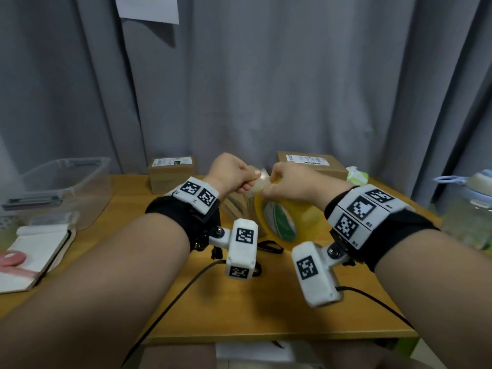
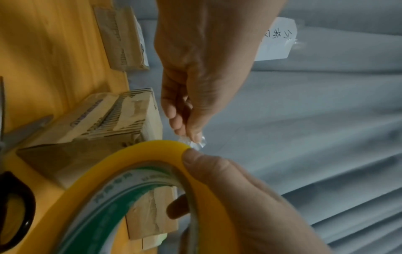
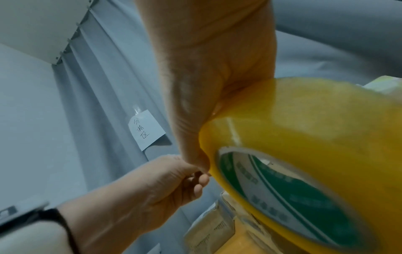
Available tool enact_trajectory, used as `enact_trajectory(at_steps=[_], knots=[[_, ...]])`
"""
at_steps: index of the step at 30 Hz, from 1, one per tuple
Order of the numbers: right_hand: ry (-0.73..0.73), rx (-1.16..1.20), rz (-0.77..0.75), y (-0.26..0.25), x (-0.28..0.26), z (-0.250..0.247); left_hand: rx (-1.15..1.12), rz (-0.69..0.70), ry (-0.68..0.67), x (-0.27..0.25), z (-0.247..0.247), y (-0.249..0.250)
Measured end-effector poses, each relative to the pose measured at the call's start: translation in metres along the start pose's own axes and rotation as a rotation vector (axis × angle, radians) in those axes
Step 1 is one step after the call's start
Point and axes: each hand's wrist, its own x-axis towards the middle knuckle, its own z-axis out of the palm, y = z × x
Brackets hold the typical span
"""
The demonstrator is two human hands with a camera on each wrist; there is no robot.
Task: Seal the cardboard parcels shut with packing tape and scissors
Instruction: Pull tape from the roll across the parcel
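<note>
both hands (image 1: 234, 170) (image 1: 290, 182) grip tape roll (image 1: 279, 217).

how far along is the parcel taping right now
Early. In hand: the right hand grips the tape roll while the left hand pinches its free end. No strip is on the near parcel yet, and the scissors lie unused on the table. Left: pulling, sticking, cutting.

The tape roll (image 3: 315, 137) is shiny yellow plastic (see-through at its loose end). Behind it, the parcel (image 2: 121, 120) is dull brown cardboard on a smooth wooden surface (image 1: 239, 315).
</note>
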Motion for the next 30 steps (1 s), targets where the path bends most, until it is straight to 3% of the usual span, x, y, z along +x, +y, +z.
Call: enact_trajectory(at_steps=[3,5,10,16,23,30], knots=[[-0.129,-0.187,0.035,-0.003,0.007,0.001,0.054,0.012,0.012,0.008,0.002,-0.014],[-0.167,-0.170,0.020,0.003,0.012,0.004,0.138,0.046,0.042,0.015,-0.001,-0.023],[-0.016,0.188,-0.051,0.014,0.011,0.002,0.201,0.117,0.088,0.032,-0.005,-0.030],[-0.166,0.017,0.021,0.017,0.012,0.009,0.364,0.185,0.082,0.042,0.005,-0.035],[-0.017,0.099,-0.003,0.024,0.011,0.014,0.352,0.194,0.112,0.046,0.000,-0.042],[-0.067,0.039,0.045,0.015,0.023,0.022,0.410,0.154,0.089,0.052,0.001,-0.046]])
